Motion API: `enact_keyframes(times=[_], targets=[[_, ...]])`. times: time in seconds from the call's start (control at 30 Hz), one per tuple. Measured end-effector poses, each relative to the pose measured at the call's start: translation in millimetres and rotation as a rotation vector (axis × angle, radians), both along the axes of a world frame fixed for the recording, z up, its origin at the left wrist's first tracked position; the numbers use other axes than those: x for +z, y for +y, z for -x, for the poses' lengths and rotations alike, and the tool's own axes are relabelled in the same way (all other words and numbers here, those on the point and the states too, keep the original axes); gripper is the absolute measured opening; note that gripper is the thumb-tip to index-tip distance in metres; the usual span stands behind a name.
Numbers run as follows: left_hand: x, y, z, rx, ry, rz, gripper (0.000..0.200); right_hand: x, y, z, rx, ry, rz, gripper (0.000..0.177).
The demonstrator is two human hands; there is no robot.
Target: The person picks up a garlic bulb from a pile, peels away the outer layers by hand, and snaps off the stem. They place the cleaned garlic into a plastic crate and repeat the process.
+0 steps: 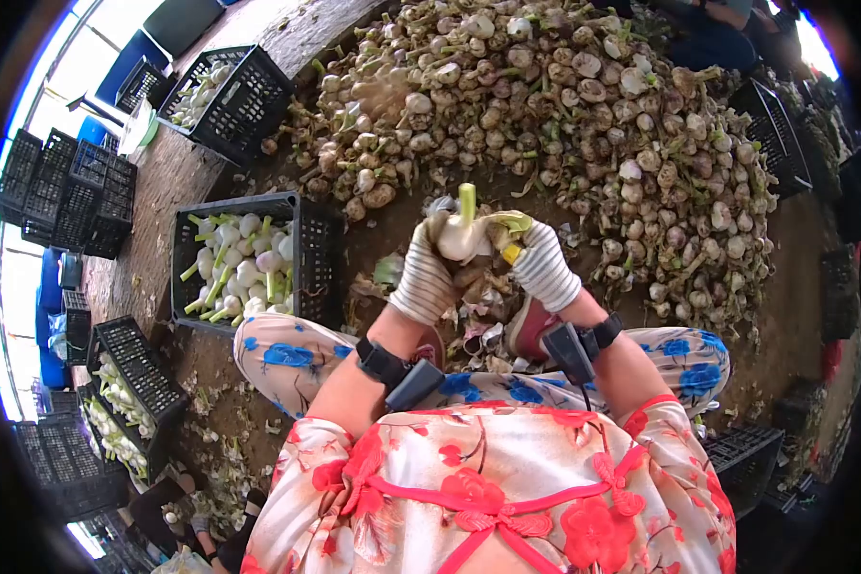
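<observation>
My left hand [425, 277], in a striped work glove, grips a white garlic bulb [463, 234] with a short green stem pointing up. On the bulb's right side my gloved right hand [543, 264] holds a small yellow-handled tool [512, 239] against it. Both hands are raised in front of my knees. Below them on the ground lies a heap of peeled skins and trimmings [478, 330]. A big pile of unpeeled, dirty garlic [564, 105] spreads just beyond my hands.
A black crate [311, 258] with cleaned white garlic stands at my left. Further crates, some with garlic [249, 96], stand at left and back left, and stacked empties [67, 187] at far left. Another person sits behind the pile at top right.
</observation>
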State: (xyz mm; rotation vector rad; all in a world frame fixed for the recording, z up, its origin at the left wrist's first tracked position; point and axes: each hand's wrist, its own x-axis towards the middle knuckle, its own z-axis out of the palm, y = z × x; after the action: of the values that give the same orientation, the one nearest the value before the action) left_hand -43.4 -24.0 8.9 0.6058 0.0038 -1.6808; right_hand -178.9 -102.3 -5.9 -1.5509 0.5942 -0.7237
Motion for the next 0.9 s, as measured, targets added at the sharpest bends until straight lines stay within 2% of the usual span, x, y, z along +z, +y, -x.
enact_keyframes(times=[0.03,0.1,0.13,0.17,0.2,0.23,0.27,0.33,0.37,0.43,0.47,0.5,0.53,0.6,0.63,0.7,0.77,0.83,0.9], targets=[[5.8,-3.7,-4.7,-0.021,0.035,0.048,0.053,1.6,0.4,-0.5,-0.027,-0.073,-0.154,0.017],[11.1,-4.7,-9.2,-0.134,-0.241,-0.071,0.055,0.9,0.3,-2.6,-0.035,-0.107,-0.177,0.014],[19.9,-5.4,-8.4,0.004,-0.269,-0.069,0.056,1.9,1.6,-2.0,-0.096,-0.145,-0.25,0.013],[19.1,-3.8,-9.0,0.006,-0.27,-0.07,0.056,1.5,2.8,-1.0,-0.162,-0.181,-0.327,0.013],[15.4,1.0,-7.8,0.071,-0.444,-0.011,0.053,-4.9,3.0,-1.3,-0.159,-0.149,-0.234,0.013],[10.1,5.6,-6.3,0.134,-0.616,0.047,0.054,-6.3,6.9,-1.7,-0.163,-0.144,-0.246,0.013],[-4.2,3.0,-7.5,0.162,-0.715,0.11,0.053,-5.1,10.6,-4.7,-0.164,-0.059,0.059,0.015],[-12.5,7.2,-10.4,0.176,-0.667,0.072,0.052,5.7,12.5,-9.4,-0.18,0.044,0.607,0.011],[-7.2,9.1,-12.3,0.145,-0.684,0.028,0.052,3.6,11.1,-10.3,-0.176,0.044,0.604,0.011],[-1.1,8.8,-13.2,0.209,-0.625,0.118,0.051,-9.7,0.8,-7.3,-0.199,-0.11,-0.159,0.008],[0.9,8.3,-13.2,0.27,-0.564,0.211,0.05,-47.8,-28.3,-2.9,-0.381,0.057,-0.346,0.01],[2.3,7.0,-14.6,0.276,-0.565,0.224,0.05,-38.0,-34.0,3.7,-0.361,0.295,-0.289,0.018],[1.8,7.3,-17.2,0.244,-0.593,0.249,0.048,-42.2,-36.1,4.9,-0.278,0.146,-0.16,0.024],[-11.3,9.2,-25.6,0.151,-0.639,0.24,0.046,-53.3,-36.5,17.3,-0.097,0.318,0.101,0.045],[0.4,8.9,-25.7,0.07,-0.694,0.148,0.047,-30.9,-27.0,14.6,0.009,0.103,-0.246,0.052],[2.3,8.1,-19.7,0.075,-0.727,0.101,0.052,1.8,-19.6,8.2,0.029,0.142,-0.028,0.047],[-8.1,5.3,-15.5,0.048,-0.756,0.131,0.055,27.0,-15.4,2.6,0.044,0.206,-0.008,0.043],[-10.9,5.1,-16.8,0.035,-0.792,0.165,0.058,26.4,-21.1,-0.1,0.07,0.262,0.022,0.04],[-9.9,8.0,-18.9,0.027,-0.685,0.159,0.061,7.8,-32.4,2.6,0.055,0.109,-0.332,0.036]])
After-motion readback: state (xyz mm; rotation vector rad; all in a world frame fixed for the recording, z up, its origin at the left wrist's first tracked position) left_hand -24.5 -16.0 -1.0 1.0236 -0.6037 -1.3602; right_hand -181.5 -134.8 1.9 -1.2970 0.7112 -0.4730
